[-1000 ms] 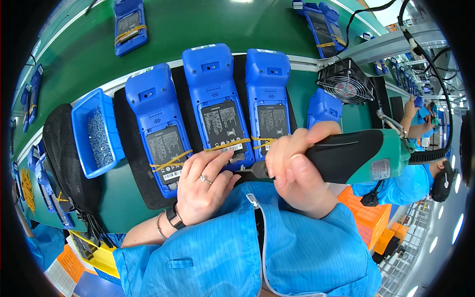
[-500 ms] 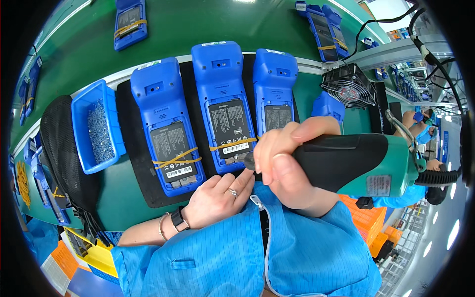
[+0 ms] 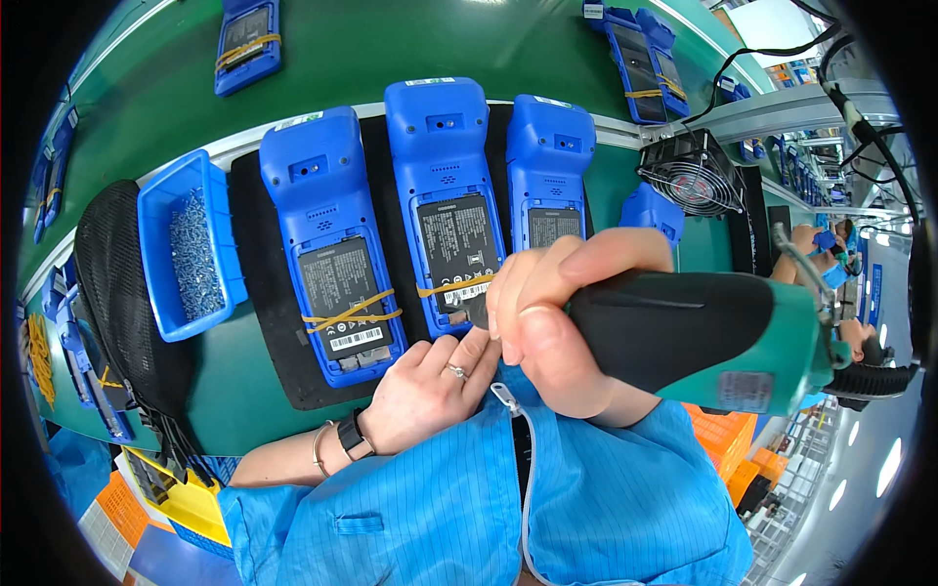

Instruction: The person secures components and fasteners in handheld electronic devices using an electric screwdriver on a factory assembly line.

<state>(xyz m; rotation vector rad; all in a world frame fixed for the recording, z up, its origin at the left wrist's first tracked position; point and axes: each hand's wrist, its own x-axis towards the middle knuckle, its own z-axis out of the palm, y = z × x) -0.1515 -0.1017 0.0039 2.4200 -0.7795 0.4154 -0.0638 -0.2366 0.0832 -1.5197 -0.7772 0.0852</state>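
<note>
My right hand (image 3: 572,332) is wrapped round an electric screwdriver (image 3: 684,337) with a black grip and green rear housing. Its grey front end points left, over the lower end of the middle blue handheld terminal (image 3: 438,127); the very tip is hidden by fingers. My left hand (image 3: 425,396) lies with fingers stretched out against that terminal's bottom edge, close to the screwdriver's front. Similar terminals lie on the left (image 3: 313,176) and right (image 3: 551,146). Black batteries show in all three backs. Yellow rubber bands cross the left and middle ones; the right one's lower part is hidden.
A blue bin (image 3: 230,283) of small screws stands left, beside a black mesh pouch (image 3: 127,293). A black mat (image 3: 283,366) lies under the terminals. A fan (image 3: 694,176) and hanging cables (image 3: 772,47) are at the right. Banded terminals (image 3: 247,44) lie beyond the metal rail.
My right hand and the screwdriver have moved slightly left, with the rear of the tool tilting a little lower. My left hand stays by the middle terminal's bottom edge.
</note>
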